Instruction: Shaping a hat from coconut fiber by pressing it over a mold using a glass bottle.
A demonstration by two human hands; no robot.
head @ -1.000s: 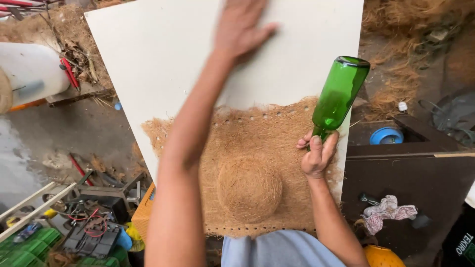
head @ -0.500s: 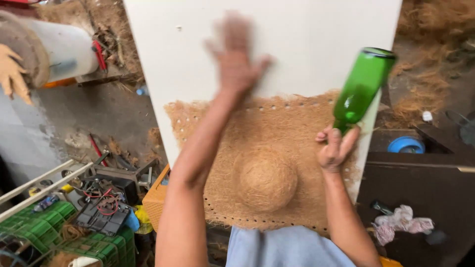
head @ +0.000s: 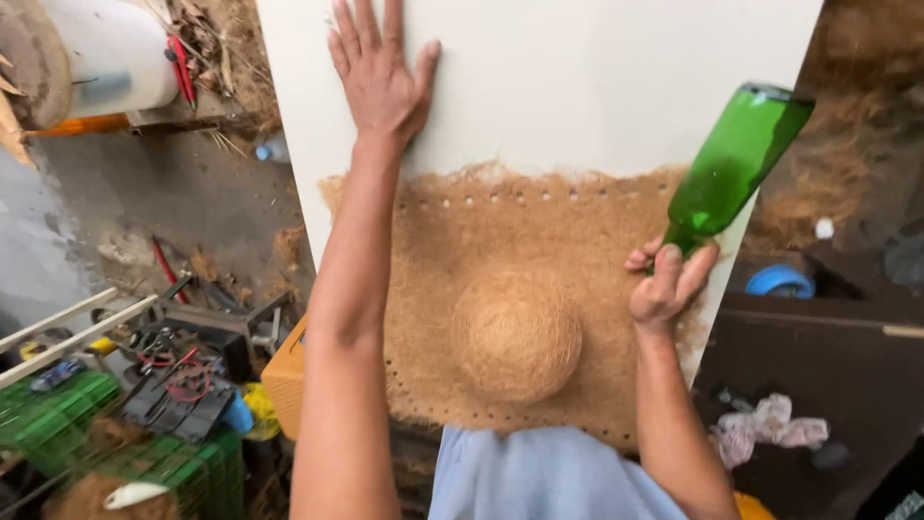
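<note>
The left hand (head: 380, 72) lies flat with its fingers spread on the bare white board (head: 577, 77), palm down, just beyond the far edge of the coir fibre mat (head: 462, 250). The right hand (head: 664, 289) is closed around the neck of a green glass bottle (head: 736, 159), held bottom-up and tilted away to the right, its body clear of the mat and not touching it.

The mat lies on the board between the two forearms, nearer the body than the left hand and directly left of the right hand. It already looks pressed into a flat sheet, with a raised round dome (head: 517, 332) of fibre at its middle, and rows of small holes running along its far edge (head: 539, 197) and its near left edge. Judging from that, shaping of the dome and flattening of the surround seem largely done. The far edge and the left edge remain ragged, with loose fibre fraying onto the board, so some smoothing or trimming appears left; whether the bottle serves to roll or press the fibre cannot be told here.

Left of the left arm, down on the floor, sit green plastic crates (head: 67, 424) and a clutter of tools (head: 173, 385). Right of the right hand lie a blue round lid (head: 780, 281) and a crumpled cloth (head: 770, 424)
</note>
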